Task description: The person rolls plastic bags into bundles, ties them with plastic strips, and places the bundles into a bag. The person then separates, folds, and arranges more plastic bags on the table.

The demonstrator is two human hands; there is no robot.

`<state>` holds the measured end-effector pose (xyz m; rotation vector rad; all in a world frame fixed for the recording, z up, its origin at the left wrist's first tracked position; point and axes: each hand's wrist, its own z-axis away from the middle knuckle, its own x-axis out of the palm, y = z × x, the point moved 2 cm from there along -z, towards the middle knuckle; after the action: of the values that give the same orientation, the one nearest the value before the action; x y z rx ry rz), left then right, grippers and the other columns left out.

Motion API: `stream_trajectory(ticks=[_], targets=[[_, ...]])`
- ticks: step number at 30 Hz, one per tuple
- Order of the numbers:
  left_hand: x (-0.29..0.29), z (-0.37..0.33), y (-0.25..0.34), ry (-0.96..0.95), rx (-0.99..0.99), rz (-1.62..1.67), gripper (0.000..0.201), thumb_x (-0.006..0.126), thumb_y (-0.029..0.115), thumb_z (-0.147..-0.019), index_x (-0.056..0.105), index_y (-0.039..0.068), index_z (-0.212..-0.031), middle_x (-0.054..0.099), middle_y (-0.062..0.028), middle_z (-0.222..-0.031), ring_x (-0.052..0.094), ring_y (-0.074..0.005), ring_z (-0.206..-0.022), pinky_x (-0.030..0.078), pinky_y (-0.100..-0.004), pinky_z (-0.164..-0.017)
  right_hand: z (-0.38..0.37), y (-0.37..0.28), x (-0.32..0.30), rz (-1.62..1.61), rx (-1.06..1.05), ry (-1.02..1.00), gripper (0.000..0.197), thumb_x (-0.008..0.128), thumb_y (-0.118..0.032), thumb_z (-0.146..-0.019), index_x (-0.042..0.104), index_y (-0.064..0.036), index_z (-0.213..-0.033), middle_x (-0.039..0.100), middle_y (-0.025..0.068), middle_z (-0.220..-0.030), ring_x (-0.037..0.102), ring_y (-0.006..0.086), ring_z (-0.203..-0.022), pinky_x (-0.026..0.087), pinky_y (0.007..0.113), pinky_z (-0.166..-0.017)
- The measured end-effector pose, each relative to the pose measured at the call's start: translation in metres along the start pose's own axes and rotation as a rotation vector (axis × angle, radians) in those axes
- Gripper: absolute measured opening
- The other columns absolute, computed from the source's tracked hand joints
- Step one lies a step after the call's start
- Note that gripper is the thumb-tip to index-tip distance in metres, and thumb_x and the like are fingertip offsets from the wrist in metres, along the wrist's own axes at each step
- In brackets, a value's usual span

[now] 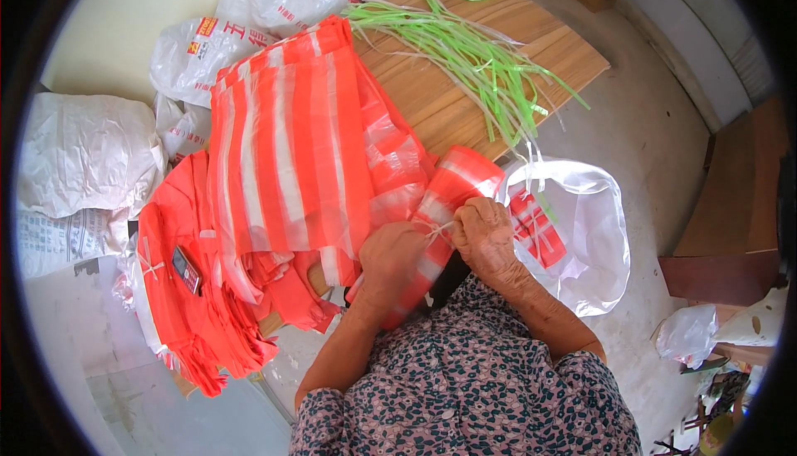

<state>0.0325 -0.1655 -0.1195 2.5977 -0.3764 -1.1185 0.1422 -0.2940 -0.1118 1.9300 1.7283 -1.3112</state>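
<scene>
A rolled bundle of red-and-white striped plastic bags (pixel 466 175) lies across my lap at the table's edge. Around it runs a thin white plastic strip (pixel 439 230), crossed in a knot on top. My right hand (pixel 484 236) pinches one end of the strip beside the bundle. Curled over the bundle's other side, my left hand (pixel 388 262) is closed on the other end; its fingers are slightly blurred. A tall stack of striped plastic bags (pixel 286 136) rests on the table just left of the bundle.
Green and white strips (pixel 490 58) lie spread on the wooden table (pixel 564 37). At my right stands a white-lined container (pixel 602 248) with a tied red bundle (pixel 538 228) inside. A mobile phone (pixel 186 269) sits on red bags (pixel 178 315) at left. White sacks (pixel 91 153) crowd the far left.
</scene>
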Motion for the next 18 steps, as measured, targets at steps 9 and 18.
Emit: stream_trajectory(ticks=[9, 18], targets=[[-0.008, 0.005, -0.003, -0.029, -0.171, 0.078, 0.007, 0.067, 0.012, -0.075, 0.063, 0.007, -0.072, 0.062, -0.0057, -0.073, 0.062, -0.0237, -0.073, 0.05, -0.0338, -0.062, 0.003, 0.003, -0.001, 0.058, 0.035, 0.09, 0.018, 0.064, 0.001, -0.07, 0.055, -0.0045, -0.085, 0.053, 0.0102, -0.085, 0.054, 0.029, -0.075, 0.044, 0.04, -0.067], [-0.015, 0.01, 0.008, -0.073, -0.358, 0.035, 0.021, 0.069, 0.015, -0.076, 0.063, 0.004, -0.093, 0.063, -0.0111, -0.091, 0.06, -0.029, -0.084, 0.049, -0.0375, -0.075, 0.033, 0.016, 0.011, -0.263, 0.392, 0.104, 0.021, 0.066, -0.005, -0.079, 0.059, 0.0003, -0.098, 0.06, 0.0103, -0.09, 0.061, 0.0234, -0.077, 0.05, 0.033, -0.066]])
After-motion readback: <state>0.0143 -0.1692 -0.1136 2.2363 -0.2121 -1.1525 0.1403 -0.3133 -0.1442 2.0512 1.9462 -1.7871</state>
